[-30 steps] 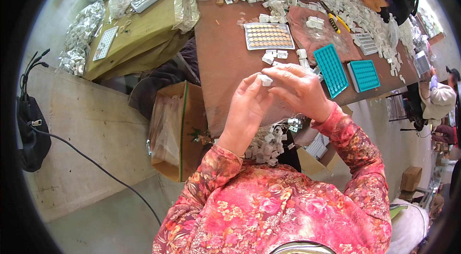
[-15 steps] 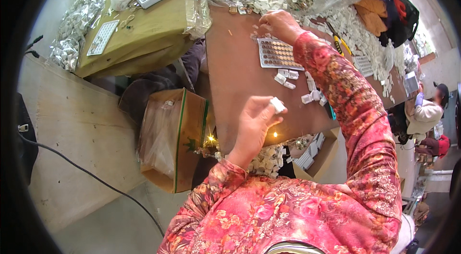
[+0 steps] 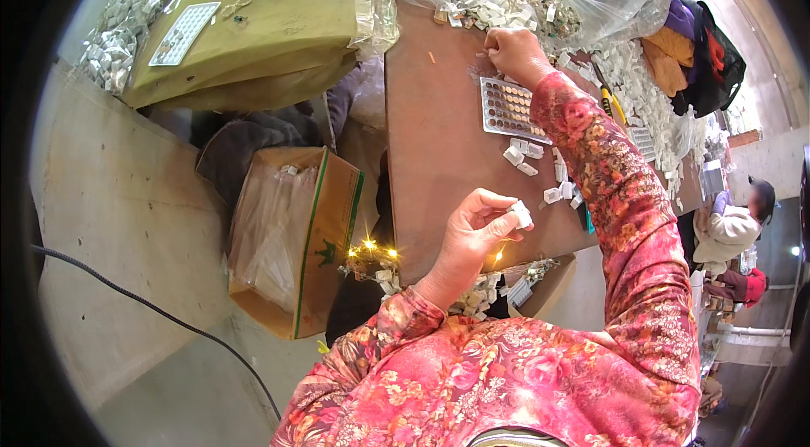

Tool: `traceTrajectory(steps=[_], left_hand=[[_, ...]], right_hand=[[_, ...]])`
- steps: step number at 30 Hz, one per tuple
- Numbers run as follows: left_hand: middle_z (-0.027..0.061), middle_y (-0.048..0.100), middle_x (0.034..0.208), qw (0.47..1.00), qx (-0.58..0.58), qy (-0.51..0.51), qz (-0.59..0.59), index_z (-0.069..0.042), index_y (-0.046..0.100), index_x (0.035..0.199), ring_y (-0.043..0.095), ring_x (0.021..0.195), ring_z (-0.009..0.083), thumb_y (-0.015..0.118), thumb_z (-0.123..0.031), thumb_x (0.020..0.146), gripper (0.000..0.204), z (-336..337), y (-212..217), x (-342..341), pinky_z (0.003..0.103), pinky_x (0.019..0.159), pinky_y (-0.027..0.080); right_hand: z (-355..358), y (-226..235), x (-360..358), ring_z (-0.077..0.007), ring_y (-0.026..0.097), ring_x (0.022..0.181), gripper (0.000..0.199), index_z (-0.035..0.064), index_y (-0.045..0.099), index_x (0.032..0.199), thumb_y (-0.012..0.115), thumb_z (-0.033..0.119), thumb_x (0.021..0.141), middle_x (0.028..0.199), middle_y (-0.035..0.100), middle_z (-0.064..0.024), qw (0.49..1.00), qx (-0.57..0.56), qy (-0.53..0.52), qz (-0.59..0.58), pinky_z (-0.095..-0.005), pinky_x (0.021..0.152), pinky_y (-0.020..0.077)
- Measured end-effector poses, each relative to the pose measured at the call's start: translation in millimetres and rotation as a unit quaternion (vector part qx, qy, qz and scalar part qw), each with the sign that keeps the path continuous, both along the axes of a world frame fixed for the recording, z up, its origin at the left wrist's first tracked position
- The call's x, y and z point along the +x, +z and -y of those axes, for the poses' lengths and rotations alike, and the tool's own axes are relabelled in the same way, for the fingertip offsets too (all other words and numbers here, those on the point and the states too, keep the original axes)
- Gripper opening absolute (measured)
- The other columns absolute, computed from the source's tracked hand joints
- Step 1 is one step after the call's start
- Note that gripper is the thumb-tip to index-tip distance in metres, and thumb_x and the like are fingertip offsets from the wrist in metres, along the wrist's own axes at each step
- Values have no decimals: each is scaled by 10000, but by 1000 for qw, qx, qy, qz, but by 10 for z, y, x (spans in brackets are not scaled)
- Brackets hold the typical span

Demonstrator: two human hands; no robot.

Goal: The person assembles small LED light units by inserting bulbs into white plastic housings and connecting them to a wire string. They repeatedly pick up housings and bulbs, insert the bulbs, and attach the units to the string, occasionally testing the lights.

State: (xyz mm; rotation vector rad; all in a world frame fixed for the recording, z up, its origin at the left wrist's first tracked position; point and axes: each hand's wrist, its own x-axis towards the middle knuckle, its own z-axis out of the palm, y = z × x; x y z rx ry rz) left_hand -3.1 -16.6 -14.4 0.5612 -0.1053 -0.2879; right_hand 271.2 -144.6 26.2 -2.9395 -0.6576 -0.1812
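My left hand (image 3: 474, 238) is raised over the near edge of the brown tabletop (image 3: 426, 135), pinching a small white plastic case (image 3: 522, 214) between thumb and fingers. Farther off, my right hand (image 3: 518, 54) reaches down to the table with its fingertips pressed together; anything in them is too small to make out. Just below that hand lies a tray (image 3: 488, 120) with rows of small round discs, some dark and some pale, partly covered by my right sleeve. Several white plastic cases (image 3: 525, 151) lie loose beside the tray, and more rest near my right forearm.
A large heap of white pieces (image 3: 586, 67) and a clear plastic bag (image 3: 624, 4) fill the far side. Yellow-handled pliers (image 3: 614, 101) lie right of the tray. A cardboard box (image 3: 312, 244) stands at left, near small lit lights (image 3: 369, 244). Other people sit at far right.
My right hand's fingers have drawn together at the tabletop. My left hand still holds the white case, now turned differently. The whole view has shifted slightly.
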Motion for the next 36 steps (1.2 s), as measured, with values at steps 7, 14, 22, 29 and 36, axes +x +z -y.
traceTrajectory(steps=[7, 14, 22, 29, 36], left_hand=[[74, 647, 986, 1000, -5, 4, -29, -69, 561, 1052, 648, 909, 201, 573, -67, 933, 120, -7, 26, 4, 308, 757, 522], [81, 644, 987, 998, -40, -3, -44, -54, 558, 1130, 632, 907, 194, 559, -150, 952, 202, -12, -44, 4, 306, 747, 513], [70, 637, 1003, 997, -71, -9, -36, -7, 550, 1175, 618, 893, 125, 547, -143, 963, 252, -4, -89, 44, 295, 815, 516], [66, 636, 1000, 998, -51, -11, -41, 8, 557, 1169, 618, 907, 129, 545, -140, 965, 252, 13, -77, 52, 285, 818, 515], [78, 640, 973, 999, -27, 1, -45, 12, 585, 1134, 615, 835, 137, 557, -129, 958, 228, 32, -74, 57, 280, 769, 517]], right_hand=[[35, 407, -365, -105, 642, 728, 194, -9, 671, 842, 724, 154, 750, 749, 675, -67, 982, 148, -24, -114, -262, 674, 512], [222, 766, -1577, -67, 611, 730, 53, -10, 652, 822, 686, 8, 785, 778, 657, -18, 844, 410, 45, -342, -220, 689, 503], [283, 551, -2264, -79, 622, 779, 84, -21, 680, 863, 660, -61, 792, 838, 670, -15, 836, 464, 6, -291, -216, 726, 520], [281, 441, -2399, -105, 634, 748, 107, -14, 660, 880, 674, -33, 775, 801, 667, -51, 899, 413, 60, -133, -245, 677, 524], [251, 385, -2459, -207, 654, 698, 115, 27, 638, 865, 675, -16, 765, 776, 657, -83, 943, 317, 104, -20, -283, 631, 519]])
